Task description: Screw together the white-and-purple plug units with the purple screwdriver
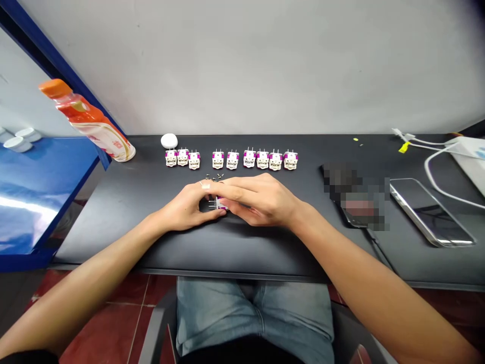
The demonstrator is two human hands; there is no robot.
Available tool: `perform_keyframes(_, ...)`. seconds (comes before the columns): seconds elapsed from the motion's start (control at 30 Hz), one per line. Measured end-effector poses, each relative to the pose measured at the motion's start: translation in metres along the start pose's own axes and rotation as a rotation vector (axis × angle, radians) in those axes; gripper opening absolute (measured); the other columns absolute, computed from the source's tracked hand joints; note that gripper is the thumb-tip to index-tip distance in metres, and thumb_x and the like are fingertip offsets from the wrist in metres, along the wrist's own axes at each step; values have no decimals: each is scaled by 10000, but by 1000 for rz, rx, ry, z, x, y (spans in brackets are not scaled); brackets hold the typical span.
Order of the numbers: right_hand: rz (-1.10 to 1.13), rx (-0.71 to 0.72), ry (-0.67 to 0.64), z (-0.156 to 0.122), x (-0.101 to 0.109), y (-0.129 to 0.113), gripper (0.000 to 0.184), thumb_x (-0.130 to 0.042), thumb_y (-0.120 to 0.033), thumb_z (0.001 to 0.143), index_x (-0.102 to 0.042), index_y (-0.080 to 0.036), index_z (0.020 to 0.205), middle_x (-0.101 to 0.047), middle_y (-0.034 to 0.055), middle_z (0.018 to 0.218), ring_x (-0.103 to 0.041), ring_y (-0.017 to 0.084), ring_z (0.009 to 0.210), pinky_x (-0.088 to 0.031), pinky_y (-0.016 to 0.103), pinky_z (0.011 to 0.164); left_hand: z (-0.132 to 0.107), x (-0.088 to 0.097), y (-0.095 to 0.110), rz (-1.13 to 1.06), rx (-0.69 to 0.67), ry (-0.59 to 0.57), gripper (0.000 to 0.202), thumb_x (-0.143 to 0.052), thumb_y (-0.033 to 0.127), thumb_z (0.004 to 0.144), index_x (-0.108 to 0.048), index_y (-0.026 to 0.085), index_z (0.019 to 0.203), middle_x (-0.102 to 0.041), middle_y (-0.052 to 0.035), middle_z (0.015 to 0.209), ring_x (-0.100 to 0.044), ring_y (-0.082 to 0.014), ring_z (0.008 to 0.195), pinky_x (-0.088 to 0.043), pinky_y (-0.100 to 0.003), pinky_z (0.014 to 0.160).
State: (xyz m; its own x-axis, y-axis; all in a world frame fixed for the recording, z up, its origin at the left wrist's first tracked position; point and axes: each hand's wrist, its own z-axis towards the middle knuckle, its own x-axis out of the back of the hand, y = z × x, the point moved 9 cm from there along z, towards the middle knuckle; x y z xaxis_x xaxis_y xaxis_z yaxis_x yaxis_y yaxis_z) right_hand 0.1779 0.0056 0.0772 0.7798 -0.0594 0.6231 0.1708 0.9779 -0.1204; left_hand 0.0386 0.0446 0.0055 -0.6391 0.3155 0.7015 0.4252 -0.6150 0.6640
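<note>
Close to the front middle of the black table, a small white and purple plug adapter [217,203] with metal pins lies on its side, pins pointing left. My left hand [191,206] is closed around it, the thumb along its near side. Over its right end reaches my right hand [261,198], fingers bent and closed on the same plug adapter, hiding most of it. Whether a small part sits between the right fingertips cannot be seen. Several tiny screws [219,176] lie just beyond the hands. Behind them stands a row of similar plug adapters [232,160], pins up.
An orange-capped bottle [94,124] stands at the back left, near a white rounded case [169,141]. To the right lie a partly blurred dark device [352,215] with a cable, a phone [432,212] and a white cable [430,169]. The grey wall [246,65] bounds the table behind.
</note>
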Motion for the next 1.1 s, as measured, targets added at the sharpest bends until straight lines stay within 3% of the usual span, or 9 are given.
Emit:
perform_keyframes(0.1,-5,-7,-19,-2,-2,1,490,-626,-115,1105,-628,-215,1584,-843,58,1354,-834,136,1145,-675,230,956,0,0,1,1,-9,7,315,-772,412,1045,-727,185,1259,-805,-102,1228,-760,-276,1118,-609,-397,975)
perform_keyframes(0.27,-17,-26,-50,-3,-4,4,552,-584,-138,1126,-556,-267,1663,-849,44,1331,-838,124,1051,-676,221,868,0,1,1,36,-8,9,329,-767,445,1044,-733,188,1245,-806,-83,1135,-759,-257,995,-611,-371,871)
perform_keyframes(0.4,-3,-26,-60,-3,-5,3,539,-596,-124,1115,-588,-261,1637,-849,49,1330,-840,128,1076,-676,223,880,0,0,1,32,-14,6,318,-768,429,1043,-730,183,1240,-807,-103,1204,-761,-270,1078,-614,-386,942)
perform_keyframes(0.63,26,-10,-11,1,-1,0,685,-584,-103,1120,-434,-314,1754,-845,25,1359,-839,119,1135,-672,204,930,0,0,3,48,-41,18,267,-772,397,1040,-731,186,1198,-795,-74,1095,-743,-240,976,-597,-358,880)
perform_keyframes(0.9,1,-6,-38,-2,-6,0,556,-588,-149,1133,-540,-267,1674,-836,59,1384,-830,142,1215,-684,242,990,0,0,0,10,1,6,356,-775,411,1035,-720,193,1311,-800,-113,1279,-763,-291,1174,-618,-420,1020)
perform_keyframes(1.1,33,-4,-24,1,-1,2,546,-569,-102,1123,-565,-238,1651,-854,67,1317,-843,136,1123,-688,236,936,0,1,5,22,-42,23,236,-788,369,1033,-730,191,1176,-806,-88,1142,-763,-251,1036,-627,-376,949)
